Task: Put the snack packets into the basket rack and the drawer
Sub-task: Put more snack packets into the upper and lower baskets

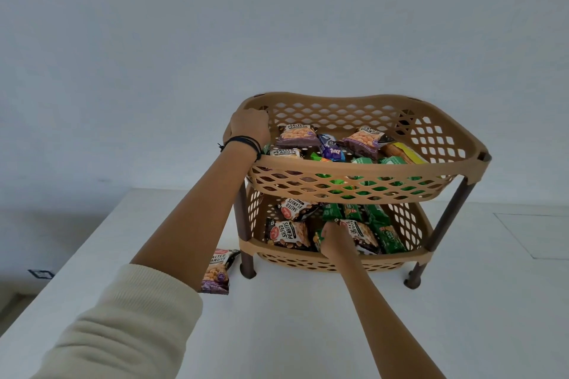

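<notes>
While the two-tier basket rack point(363, 163) stands on the white tabletop point(292, 317), it is steadied at its upper left corner by the left hand point(249, 128), whose fingers are curled over the tan rim; the grip is judged to be there so that the light plastic frame is not pushed back or tipped as the lower tier is loaded. The right hand point(334, 240) is reached in under the upper tier and is closed around a green snack packet point(320, 238), which is held low among the packets already lying in the lower basket point(409, 252); whether it is being set down or only adjusted cannot be told. Salted peanut packets point(288, 232) and further green packets point(385, 234) are spread flat across that lower tier, and the upper basket point(446, 138) is likewise filled with peanut packets, a purple wrapper point(331, 148) and a yellow packet point(406, 152). One salted peanuts packet point(217, 271) is left on the tabletop, just beside the rack's dark front-left leg point(246, 258) and partly hidden by the left forearm. No drawer can be seen, so that part of the task is judged to be outstanding, with the loose packet a likely candidate for it
</notes>
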`<state>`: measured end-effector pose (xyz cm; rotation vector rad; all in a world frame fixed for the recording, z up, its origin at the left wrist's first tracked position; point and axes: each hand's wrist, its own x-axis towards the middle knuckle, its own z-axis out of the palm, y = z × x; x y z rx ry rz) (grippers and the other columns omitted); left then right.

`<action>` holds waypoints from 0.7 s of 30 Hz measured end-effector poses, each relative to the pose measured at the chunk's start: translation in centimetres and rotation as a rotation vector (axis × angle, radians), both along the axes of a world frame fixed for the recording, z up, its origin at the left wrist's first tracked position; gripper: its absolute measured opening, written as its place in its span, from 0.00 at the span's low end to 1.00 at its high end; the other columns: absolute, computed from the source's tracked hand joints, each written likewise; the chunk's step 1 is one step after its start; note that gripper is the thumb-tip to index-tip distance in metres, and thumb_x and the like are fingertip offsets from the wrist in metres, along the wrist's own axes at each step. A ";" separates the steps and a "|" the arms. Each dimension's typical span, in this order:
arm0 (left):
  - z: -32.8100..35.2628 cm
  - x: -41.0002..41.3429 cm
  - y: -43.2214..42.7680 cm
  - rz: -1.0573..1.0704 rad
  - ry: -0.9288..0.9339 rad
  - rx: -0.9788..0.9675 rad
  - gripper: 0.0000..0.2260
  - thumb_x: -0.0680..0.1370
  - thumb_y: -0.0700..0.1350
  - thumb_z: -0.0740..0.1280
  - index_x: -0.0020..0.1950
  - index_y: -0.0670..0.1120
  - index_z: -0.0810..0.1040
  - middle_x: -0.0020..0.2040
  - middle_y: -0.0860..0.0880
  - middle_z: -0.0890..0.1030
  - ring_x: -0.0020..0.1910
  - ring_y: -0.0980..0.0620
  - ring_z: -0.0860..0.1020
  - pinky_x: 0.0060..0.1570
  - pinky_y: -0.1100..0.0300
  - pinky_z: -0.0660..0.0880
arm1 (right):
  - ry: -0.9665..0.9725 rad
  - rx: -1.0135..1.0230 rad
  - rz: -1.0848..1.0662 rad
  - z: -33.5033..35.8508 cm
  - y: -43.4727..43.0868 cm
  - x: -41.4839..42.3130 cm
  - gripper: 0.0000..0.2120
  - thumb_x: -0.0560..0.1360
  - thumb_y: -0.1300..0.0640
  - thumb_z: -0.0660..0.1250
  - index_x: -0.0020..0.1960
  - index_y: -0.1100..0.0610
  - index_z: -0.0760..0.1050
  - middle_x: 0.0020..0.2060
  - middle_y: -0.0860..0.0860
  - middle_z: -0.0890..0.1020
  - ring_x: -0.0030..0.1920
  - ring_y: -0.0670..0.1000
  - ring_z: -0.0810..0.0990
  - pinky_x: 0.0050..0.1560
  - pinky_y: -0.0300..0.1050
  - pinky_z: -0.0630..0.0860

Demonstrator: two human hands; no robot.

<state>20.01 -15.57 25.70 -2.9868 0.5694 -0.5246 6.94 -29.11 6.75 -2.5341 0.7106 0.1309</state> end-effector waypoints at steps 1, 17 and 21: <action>0.0 -0.1 0.0 0.000 -0.005 0.009 0.11 0.79 0.43 0.61 0.57 0.41 0.77 0.51 0.43 0.82 0.49 0.46 0.80 0.50 0.55 0.75 | -0.010 -0.019 -0.005 -0.1 0.0 -0.1 0.10 0.74 0.65 0.63 0.55 0.63 0.71 0.57 0.61 0.70 0.47 0.56 0.76 0.47 0.47 0.76; 1.6 -4.4 1.9 -0.283 0.000 -0.801 0.08 0.78 0.46 0.62 0.50 0.49 0.80 0.47 0.52 0.82 0.41 0.58 0.76 0.40 0.68 0.69 | -0.782 0.233 -0.032 -0.5 0.5 -2.2 0.13 0.73 0.72 0.59 0.49 0.61 0.79 0.47 0.54 0.82 0.50 0.52 0.81 0.51 0.46 0.79; 1.0 -7.1 3.5 -0.369 -0.026 -0.857 0.07 0.78 0.46 0.61 0.51 0.51 0.79 0.46 0.52 0.82 0.42 0.57 0.78 0.37 0.74 0.67 | -0.913 0.296 -0.012 -0.3 1.9 -3.6 0.13 0.74 0.70 0.61 0.52 0.59 0.78 0.48 0.50 0.81 0.51 0.50 0.80 0.53 0.47 0.78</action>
